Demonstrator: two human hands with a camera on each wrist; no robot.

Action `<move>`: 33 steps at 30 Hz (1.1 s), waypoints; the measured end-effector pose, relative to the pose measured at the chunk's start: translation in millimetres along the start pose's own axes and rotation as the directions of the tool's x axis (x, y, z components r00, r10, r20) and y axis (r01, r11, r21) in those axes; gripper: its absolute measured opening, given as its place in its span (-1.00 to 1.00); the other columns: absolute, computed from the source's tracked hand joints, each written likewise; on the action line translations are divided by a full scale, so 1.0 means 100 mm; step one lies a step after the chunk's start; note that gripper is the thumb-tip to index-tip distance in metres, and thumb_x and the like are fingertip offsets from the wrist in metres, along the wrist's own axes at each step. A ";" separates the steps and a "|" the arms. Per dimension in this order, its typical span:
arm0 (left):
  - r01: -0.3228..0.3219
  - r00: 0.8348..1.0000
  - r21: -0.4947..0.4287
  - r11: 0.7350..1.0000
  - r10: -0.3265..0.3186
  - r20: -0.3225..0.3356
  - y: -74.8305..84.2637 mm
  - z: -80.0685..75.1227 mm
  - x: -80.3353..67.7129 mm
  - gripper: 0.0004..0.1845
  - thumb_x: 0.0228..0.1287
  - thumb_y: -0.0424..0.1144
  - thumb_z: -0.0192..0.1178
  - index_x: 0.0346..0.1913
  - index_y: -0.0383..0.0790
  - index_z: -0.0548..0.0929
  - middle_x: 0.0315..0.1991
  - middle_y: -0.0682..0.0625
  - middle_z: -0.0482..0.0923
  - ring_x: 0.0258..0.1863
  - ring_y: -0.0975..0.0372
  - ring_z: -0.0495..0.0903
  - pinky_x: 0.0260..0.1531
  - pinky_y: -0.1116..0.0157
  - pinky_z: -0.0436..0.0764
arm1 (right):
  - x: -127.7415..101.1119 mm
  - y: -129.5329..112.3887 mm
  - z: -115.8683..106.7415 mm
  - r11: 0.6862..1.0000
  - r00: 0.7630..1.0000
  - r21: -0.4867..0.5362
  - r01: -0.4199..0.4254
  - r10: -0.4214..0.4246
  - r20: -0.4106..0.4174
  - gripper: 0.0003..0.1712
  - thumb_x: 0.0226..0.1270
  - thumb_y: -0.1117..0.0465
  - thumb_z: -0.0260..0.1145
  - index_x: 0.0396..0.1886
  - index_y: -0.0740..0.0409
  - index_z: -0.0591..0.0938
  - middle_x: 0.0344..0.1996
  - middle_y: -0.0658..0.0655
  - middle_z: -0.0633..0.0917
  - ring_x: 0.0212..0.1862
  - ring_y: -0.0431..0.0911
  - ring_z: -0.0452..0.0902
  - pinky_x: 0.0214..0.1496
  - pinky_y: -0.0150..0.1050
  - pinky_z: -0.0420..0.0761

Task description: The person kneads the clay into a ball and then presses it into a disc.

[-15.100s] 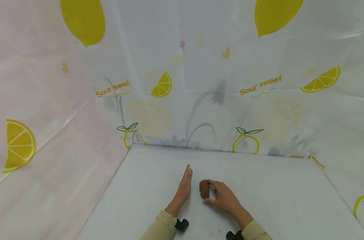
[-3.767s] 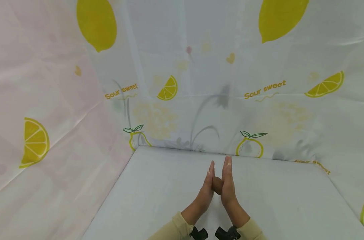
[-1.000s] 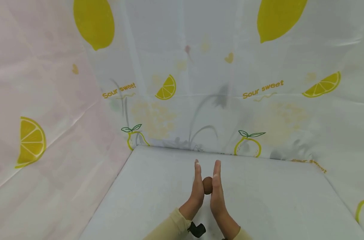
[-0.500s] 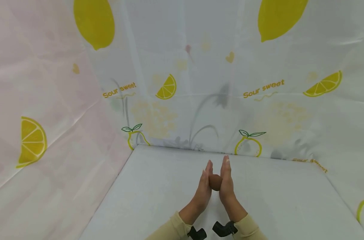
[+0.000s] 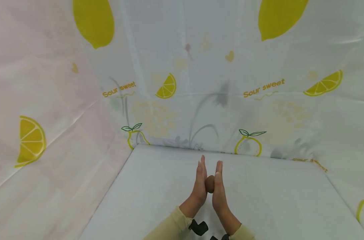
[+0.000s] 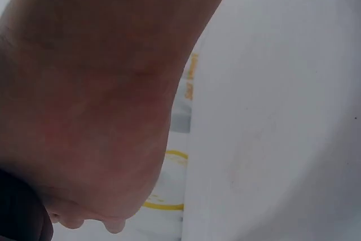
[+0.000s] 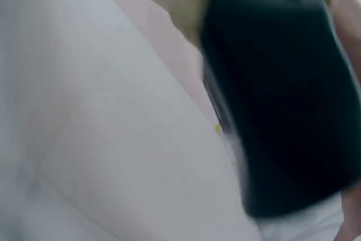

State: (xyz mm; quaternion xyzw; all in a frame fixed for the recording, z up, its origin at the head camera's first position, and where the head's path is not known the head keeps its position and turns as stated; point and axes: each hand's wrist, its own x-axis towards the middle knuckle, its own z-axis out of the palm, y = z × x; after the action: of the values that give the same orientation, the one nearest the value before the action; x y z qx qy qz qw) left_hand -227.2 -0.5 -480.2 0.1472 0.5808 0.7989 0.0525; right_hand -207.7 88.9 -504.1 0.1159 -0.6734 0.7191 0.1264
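Note:
Between my two palms sits a small, smooth brown ball that looks like modelling clay (image 5: 210, 184). My left hand (image 5: 199, 186) presses it from the left, with fingers straight and pointing up. On the other side my right hand (image 5: 219, 191) lies flat against it, its fingers straight as well. The hands face each other above the white table. A large, close patch of bare wrist and hand fills the left of the left wrist view, where the ball is hidden. In the blurred right wrist view, a black wrist camera (image 7: 282, 100) blocks much of the scene.
The white tabletop (image 5: 278, 200) spreads around the hands and meets a lemon-printed sheet (image 5: 200, 66) at the back. A pinkish sheet (image 5: 59, 140) rises along the left edge. Another black wrist camera (image 5: 199, 228) sits at the left sleeve (image 5: 171, 225).
Earlier the right fingers pinched a rough, longer lump; now it is a rounder ball between both palms. Since half a second ago, the right hand has slid back and left, the left hand forward.

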 end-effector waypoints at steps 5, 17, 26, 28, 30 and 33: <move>0.021 0.993 0.069 0.997 -0.012 -0.120 -0.01 0.01 0.03 -0.15 0.57 0.33 -0.47 0.66 -0.14 -0.23 0.66 -0.06 -0.38 0.61 0.05 -0.42 0.50 -0.15 -0.34 | -0.08 -0.08 0.07 1.000 1.000 0.011 0.019 -0.019 -0.003 -0.29 0.72 -0.03 -0.39 0.66 0.09 -0.31 0.64 0.09 -0.25 0.63 0.00 -0.44 0.41 -0.62 -0.17; -0.040 0.996 0.166 0.985 0.052 -0.069 -0.06 0.04 0.00 -0.22 0.62 0.23 -0.47 0.66 -0.16 -0.26 0.66 -0.06 -0.35 0.62 0.05 -0.35 0.51 -0.14 -0.30 | 0.03 -0.32 0.01 0.998 0.998 0.036 0.046 -0.044 -0.042 -0.25 0.70 -0.09 -0.36 0.66 0.08 -0.31 0.64 0.02 -0.24 0.63 -0.08 -0.44 0.53 -0.38 -0.23; -0.110 0.989 0.180 0.977 0.089 0.120 -0.10 0.07 -0.07 -0.24 0.64 0.18 -0.59 0.63 -0.22 -0.37 0.65 -0.13 -0.48 0.60 0.02 -0.47 0.49 -0.16 -0.36 | 0.24 -0.28 -0.17 0.998 0.996 0.049 -0.035 0.038 -0.083 -0.23 0.66 -0.18 -0.35 0.67 -0.03 -0.31 0.63 -0.08 -0.27 0.62 -0.16 -0.47 0.59 0.02 -0.36; -0.117 0.983 0.155 0.981 0.092 0.160 -0.09 0.07 -0.08 -0.24 0.63 0.18 -0.63 0.63 -0.22 -0.41 0.64 -0.12 -0.51 0.60 0.04 -0.49 0.50 -0.12 -0.37 | 0.28 -0.25 -0.21 0.997 0.995 0.056 -0.059 0.064 -0.082 -0.22 0.66 -0.19 -0.37 0.66 -0.01 -0.31 0.63 -0.09 -0.28 0.61 -0.19 -0.48 0.59 -0.01 -0.37; -0.113 0.979 0.127 0.986 0.088 0.186 -0.09 0.08 -0.08 -0.24 0.63 0.20 -0.65 0.62 -0.20 -0.43 0.64 -0.09 -0.54 0.59 0.06 -0.50 0.50 -0.09 -0.38 | 0.31 -0.21 -0.24 0.995 0.992 0.053 -0.086 0.090 -0.084 -0.21 0.66 -0.20 -0.38 0.66 0.01 -0.31 0.62 -0.11 -0.28 0.60 -0.21 -0.49 0.59 -0.04 -0.38; -0.089 0.979 0.101 0.991 0.069 0.193 -0.06 0.08 -0.09 -0.22 0.60 0.24 -0.67 0.63 -0.19 -0.43 0.64 -0.07 -0.56 0.60 0.04 -0.51 0.51 -0.08 -0.37 | 0.32 -0.14 -0.26 0.994 0.991 0.026 -0.104 0.106 -0.088 -0.22 0.67 -0.18 -0.39 0.66 0.04 -0.31 0.63 -0.09 -0.30 0.60 -0.20 -0.49 0.59 -0.01 -0.39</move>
State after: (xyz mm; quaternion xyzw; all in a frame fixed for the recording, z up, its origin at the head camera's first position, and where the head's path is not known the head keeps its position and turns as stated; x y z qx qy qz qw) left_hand -217.2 6.1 -484.8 0.2480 0.6095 0.7499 0.0675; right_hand -233.1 116.5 -482.3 0.0497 -0.6644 0.7365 0.1171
